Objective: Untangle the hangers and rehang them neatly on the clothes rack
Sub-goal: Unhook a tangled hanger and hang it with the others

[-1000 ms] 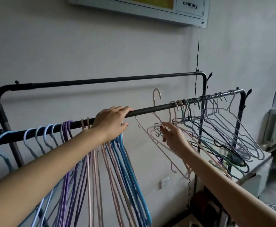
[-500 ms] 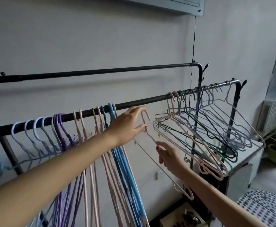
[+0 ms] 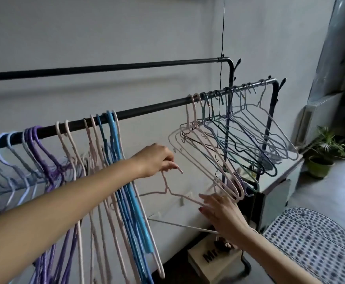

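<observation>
My left hand (image 3: 156,158) pinches the pink hanger (image 3: 168,189) by its neck below the rail (image 3: 147,110); my right hand (image 3: 221,215), fingers spread, touches its shoulder.

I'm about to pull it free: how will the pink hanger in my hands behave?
Pink hanger looks thin, so probably light and slightly springy. Held by left hand at the hook, it may swing. Its open hook could snag the tangled hangers.

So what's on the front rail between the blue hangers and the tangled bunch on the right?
Nothing: in the head view that stretch of front rail between the blue hangers and tangled bunch is bare.
</observation>
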